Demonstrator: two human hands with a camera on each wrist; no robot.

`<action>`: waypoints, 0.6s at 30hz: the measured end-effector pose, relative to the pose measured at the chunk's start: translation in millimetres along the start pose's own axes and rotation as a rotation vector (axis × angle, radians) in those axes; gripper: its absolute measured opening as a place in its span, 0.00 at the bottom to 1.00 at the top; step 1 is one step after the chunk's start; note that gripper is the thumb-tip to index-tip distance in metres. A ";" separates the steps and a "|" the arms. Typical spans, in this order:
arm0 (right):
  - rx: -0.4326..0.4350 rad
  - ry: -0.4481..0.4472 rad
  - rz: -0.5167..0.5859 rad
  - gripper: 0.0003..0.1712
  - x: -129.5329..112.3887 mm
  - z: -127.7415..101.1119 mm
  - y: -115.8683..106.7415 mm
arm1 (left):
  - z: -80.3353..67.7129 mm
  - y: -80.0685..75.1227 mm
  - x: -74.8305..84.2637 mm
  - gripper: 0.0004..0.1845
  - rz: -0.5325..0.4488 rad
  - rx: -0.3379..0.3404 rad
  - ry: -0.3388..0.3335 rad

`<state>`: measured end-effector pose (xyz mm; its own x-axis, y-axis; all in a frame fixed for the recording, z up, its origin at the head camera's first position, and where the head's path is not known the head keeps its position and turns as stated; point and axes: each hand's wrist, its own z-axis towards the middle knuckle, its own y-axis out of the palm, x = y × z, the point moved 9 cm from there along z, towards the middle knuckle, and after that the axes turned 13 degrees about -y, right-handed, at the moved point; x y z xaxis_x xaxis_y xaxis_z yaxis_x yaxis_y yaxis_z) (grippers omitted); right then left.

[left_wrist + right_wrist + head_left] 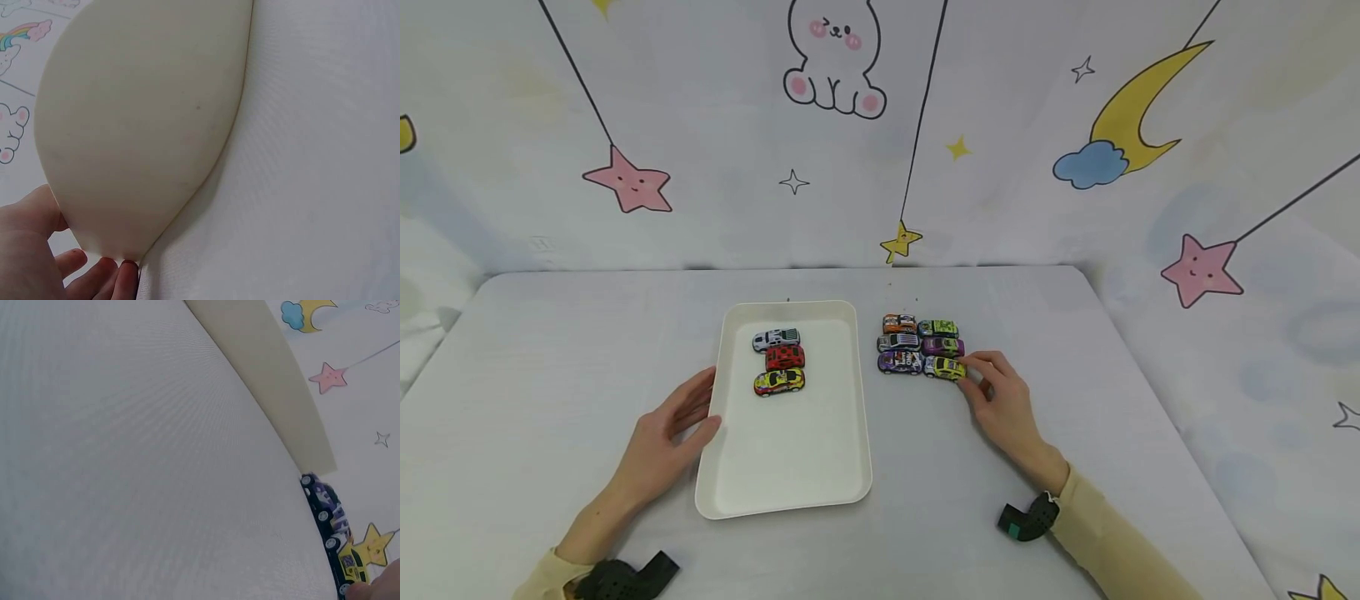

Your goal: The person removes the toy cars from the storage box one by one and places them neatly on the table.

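A white tray [790, 458] lies on the table, holding a white toy car [776, 338], a red one [785, 357] and a yellow-red one [778, 382], stacked in a column. My left hand [658, 446] rests against the tray's left side, thumb at the rim; the left wrist view shows its fingertips touching the outer wall. Right of the tray, my right hand [1003, 404] pinches the right end of a yellow toy car [943, 367] between thumb and fingers. That car sits on the table beside a purple-white toy car [900, 362], also visible in the right wrist view.
Behind the pinched car are a purple-green toy car [942, 347], a grey one [898, 342], a green one [938, 328] and an orange one [899, 323], packed in two columns. A white cloth covers the table [587, 350]. A patterned backdrop [722, 167] rises behind it.
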<state>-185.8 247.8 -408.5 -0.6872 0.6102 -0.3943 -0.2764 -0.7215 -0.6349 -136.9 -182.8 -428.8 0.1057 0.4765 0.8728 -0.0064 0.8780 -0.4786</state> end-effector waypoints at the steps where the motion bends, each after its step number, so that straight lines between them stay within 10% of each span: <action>1: 0.003 -0.001 -0.002 0.16 0.0 0.0 -0.1 | 0.0 0.0 0.2 0.34 0.000 0.000 0.001; 18: 0.021 -0.005 -0.020 0.20 1.5 0.0 -2.5 | -0.6 -0.3 3.5 0.33 -0.008 -0.001 0.002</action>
<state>-186.1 250.5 -407.6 -0.6847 0.6229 -0.3785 -0.3038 -0.7159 -0.6286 -135.9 -181.5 -425.7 0.1073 0.4691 0.8766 -0.0043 0.8819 -0.4714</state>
